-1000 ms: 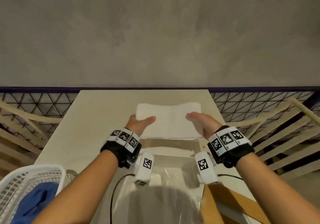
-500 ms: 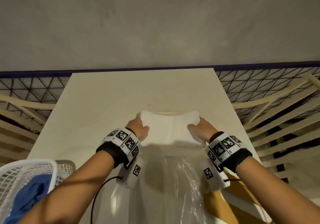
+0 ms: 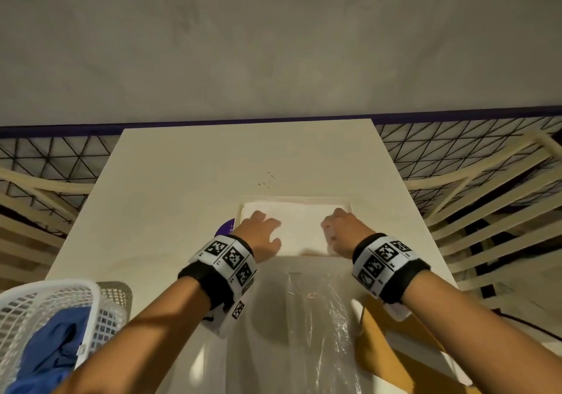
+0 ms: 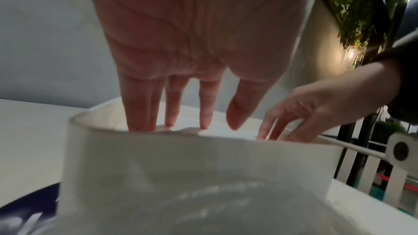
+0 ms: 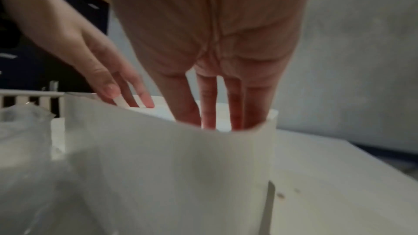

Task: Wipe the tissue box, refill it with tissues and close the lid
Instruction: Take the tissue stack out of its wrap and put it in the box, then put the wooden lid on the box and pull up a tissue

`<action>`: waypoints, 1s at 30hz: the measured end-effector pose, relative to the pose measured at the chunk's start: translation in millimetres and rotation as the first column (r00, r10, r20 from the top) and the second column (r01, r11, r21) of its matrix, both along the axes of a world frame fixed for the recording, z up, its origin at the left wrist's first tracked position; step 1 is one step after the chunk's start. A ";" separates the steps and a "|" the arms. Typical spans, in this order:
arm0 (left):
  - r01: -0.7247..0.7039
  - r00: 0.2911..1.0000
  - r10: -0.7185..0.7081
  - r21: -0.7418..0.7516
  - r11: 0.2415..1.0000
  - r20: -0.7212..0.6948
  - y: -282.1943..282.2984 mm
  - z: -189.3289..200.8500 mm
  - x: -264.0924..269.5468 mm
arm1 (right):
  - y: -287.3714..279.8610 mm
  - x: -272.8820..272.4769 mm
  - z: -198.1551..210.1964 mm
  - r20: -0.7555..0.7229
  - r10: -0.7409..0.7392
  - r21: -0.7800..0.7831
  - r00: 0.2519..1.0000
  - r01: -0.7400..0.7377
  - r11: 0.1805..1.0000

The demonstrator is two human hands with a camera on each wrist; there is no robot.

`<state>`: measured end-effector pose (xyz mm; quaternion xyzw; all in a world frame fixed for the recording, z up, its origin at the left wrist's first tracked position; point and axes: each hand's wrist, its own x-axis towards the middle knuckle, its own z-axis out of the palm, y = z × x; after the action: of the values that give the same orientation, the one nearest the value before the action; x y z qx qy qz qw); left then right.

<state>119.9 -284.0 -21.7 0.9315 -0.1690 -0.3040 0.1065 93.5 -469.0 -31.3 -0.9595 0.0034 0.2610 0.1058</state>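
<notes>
The white tissue box (image 3: 296, 201) stands open in the middle of the beige table (image 3: 182, 180). A white stack of tissues (image 3: 301, 226) lies inside it. My left hand (image 3: 267, 229) reaches into the box's left end and my right hand (image 3: 337, 229) into its right end. In the left wrist view the straight fingers (image 4: 169, 113) touch the top of the stack behind the box wall (image 4: 181, 167). The right wrist view shows my straight fingers (image 5: 208, 110) going down inside the box wall (image 5: 158, 158). Neither hand grips anything.
A crumpled clear plastic wrapper (image 3: 313, 317) lies just in front of the box, with a wooden board (image 3: 383, 336) at its right. A white basket (image 3: 60, 296) with a blue cloth (image 3: 48, 354) stands at the front left. A purple disc (image 3: 226, 227) peeks out left of the box.
Both hands carried the tissue stack away from me and lowered it into the box. They no longer grip its ends; their fingers now rest straight on top.
</notes>
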 end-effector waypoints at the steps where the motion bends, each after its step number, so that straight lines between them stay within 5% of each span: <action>1: 0.013 1.000 -0.013 0.024 1.000 -0.002 -0.5 -3.3 -1.4 | -0.3 3.6 -8.3 -0.004 -0.006 -0.004 1.000 0.006 1.000; 5: 0.030 0.999 -0.033 0.072 0.997 0.040 -4.1 -5.6 -8.6 | -2.4 11.4 -30.7 0.020 -0.049 -0.015 0.999 0.049 0.999; 8: -0.005 0.998 0.001 0.054 0.999 0.062 -7.0 1.9 -14.4 | -1.9 -0.5 -12.0 0.083 -0.159 0.123 0.984 0.148 0.981; 11: 0.051 0.980 -0.044 -0.033 0.998 0.193 -17.1 12.5 -29.9 | -13.7 -23.8 15.9 0.268 -0.348 0.355 0.898 0.243 0.903; 14: 0.110 0.963 -0.048 -0.225 0.968 0.264 -44.7 24.2 -57.1 | -39.4 -64.7 32.3 0.360 -0.448 0.401 0.818 0.298 0.866; 18: 0.142 0.988 -0.115 -0.301 0.943 0.106 -100.7 23.9 -92.0 | -84.1 -129.1 22.9 0.261 -0.608 0.337 0.750 0.519 0.785; 22: 0.125 0.983 -0.146 -0.176 0.976 -0.115 -145.6 6.5 -124.9 | -117.2 -197.8 -6.0 0.074 -0.767 0.166 0.637 0.751 0.640; 26: 0.097 0.977 -0.081 0.070 0.993 -0.196 -162.2 -19.8 -144.0 | -131.0 -244.2 -29.8 -0.100 -0.791 0.059 0.604 0.797 0.601; 30: 0.108 0.976 -0.076 0.150 0.983 -0.205 -168.4 -30.6 -148.0 | -134.5 -258.3 -44.7 -0.116 -0.831 0.105 0.544 0.839 0.535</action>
<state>-28.1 -452.4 -52.3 0.8933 -0.1756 -0.4124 0.0332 -164.8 -603.5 -76.0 -0.8239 0.4438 0.2033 0.2879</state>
